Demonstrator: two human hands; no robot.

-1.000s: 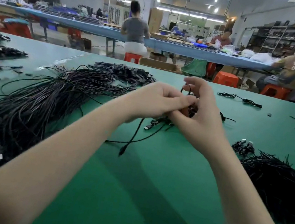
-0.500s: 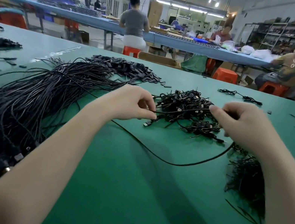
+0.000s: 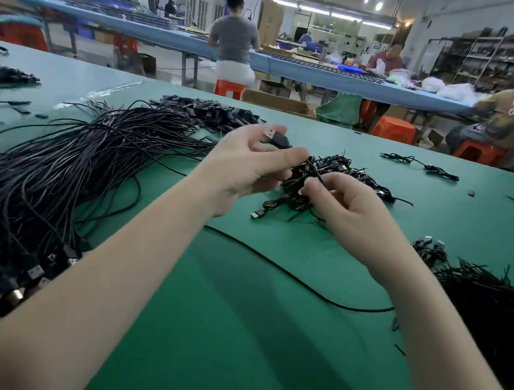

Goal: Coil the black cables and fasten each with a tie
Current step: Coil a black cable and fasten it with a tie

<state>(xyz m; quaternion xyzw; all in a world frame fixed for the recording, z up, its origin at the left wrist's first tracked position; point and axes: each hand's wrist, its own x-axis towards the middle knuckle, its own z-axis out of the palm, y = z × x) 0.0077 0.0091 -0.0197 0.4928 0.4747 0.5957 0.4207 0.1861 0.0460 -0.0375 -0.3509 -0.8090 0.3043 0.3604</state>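
While both forearms reach forward over the green counter [image 3: 239, 346], the left hand [image 3: 247, 165] is raised a little above it, its fingers curled round a black cable [image 3: 295, 280] near the plug end, so that the USB plug [image 3: 274, 136] sticks up past the fingertips. Just to the right of it, the right hand [image 3: 346, 207] has its fingers curled and pinches a thin black strand [image 3: 316, 173] that runs up toward the left hand; whether that strand is the same cable or a tie cannot be told. From below the left hand the cable trails loose across the counter toward the right forearm and passes behind it.

Directly beyond both hands lies a heap of coiled cables [image 3: 338, 174], one plug [image 3: 257, 214] poking out of it just under the left hand. Left of the left hand a big bundle of straight cables [image 3: 45, 178] fans across the counter, its plugs lying beside the left forearm. Beyond that hand sits a pile of small black pieces [image 3: 208, 110]. Right of the right forearm is a dark mass of thin black ties [image 3: 495, 316]. Farther right beyond the right hand, one coiled cable [image 3: 422, 165] lies alone.
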